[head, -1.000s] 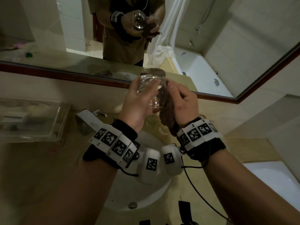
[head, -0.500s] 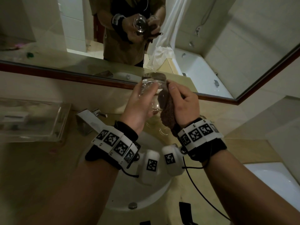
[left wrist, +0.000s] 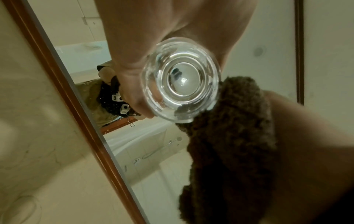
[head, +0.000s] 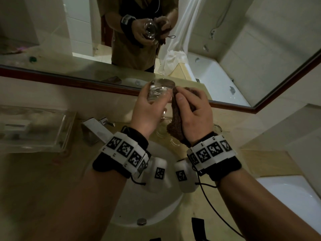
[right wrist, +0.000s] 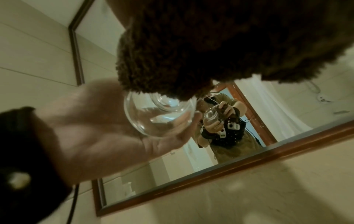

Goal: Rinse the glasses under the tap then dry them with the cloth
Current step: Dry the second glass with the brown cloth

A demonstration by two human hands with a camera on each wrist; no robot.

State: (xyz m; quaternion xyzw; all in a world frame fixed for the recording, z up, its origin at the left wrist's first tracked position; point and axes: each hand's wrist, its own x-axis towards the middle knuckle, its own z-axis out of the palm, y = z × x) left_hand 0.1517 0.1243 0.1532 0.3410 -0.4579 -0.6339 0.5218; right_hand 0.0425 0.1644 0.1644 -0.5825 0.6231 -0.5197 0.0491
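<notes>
My left hand (head: 147,108) grips a clear drinking glass (head: 159,92), held up above the basin with its thick base (left wrist: 181,80) toward the left wrist camera. My right hand (head: 192,108) holds a fuzzy brown cloth (head: 175,126) and presses it against the glass's right side. In the right wrist view the cloth (right wrist: 210,42) hangs over the glass (right wrist: 161,115), covering part of it. More glasses (head: 171,140) stand on the counter beneath my hands, mostly hidden.
A white round basin (head: 152,202) lies below my wrists, with the chrome tap (head: 97,129) at its back left. A clear tray (head: 34,129) sits on the counter at left. The framed mirror (head: 225,49) runs along the wall just behind the glass.
My right hand has shifted the cloth along the glass's side, with the thumb now pressing the cloth. The glass has tilted slightly in my left hand.
</notes>
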